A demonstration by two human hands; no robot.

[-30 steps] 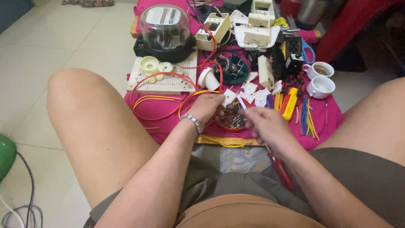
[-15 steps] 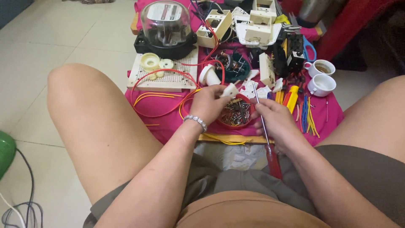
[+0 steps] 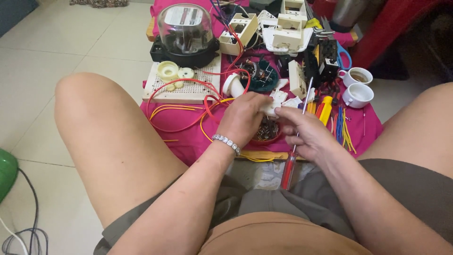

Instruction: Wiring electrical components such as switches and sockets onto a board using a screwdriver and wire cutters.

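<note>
Over the pink cloth's (image 3: 188, 137) near edge, the left hand (image 3: 243, 118) pinches a small white plastic part (image 3: 272, 107). The right hand (image 3: 304, 130) touches it, grip closed around a red-handled screwdriver (image 3: 292, 151), above a red dish of screws (image 3: 266, 132).

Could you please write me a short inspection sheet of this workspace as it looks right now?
Surface: magenta cloth spread over a low board on a pale tiled floor.
Job's things: small white plastic part pinched between both hands above a red dish of small metal pieces; red-handled screwdriver in the right hand, shaft pointing up.
Clutter: glass-domed meter, cream perforated board, cream plastic housings, two white cups, yellow-handled tools.
Hands: left hand grips the part; right hand holds part and screwdriver.
Cables: red and yellow wire loops on the cloth; dark cords on the floor.
Surroundings: green rounded object at the left edge.
</note>
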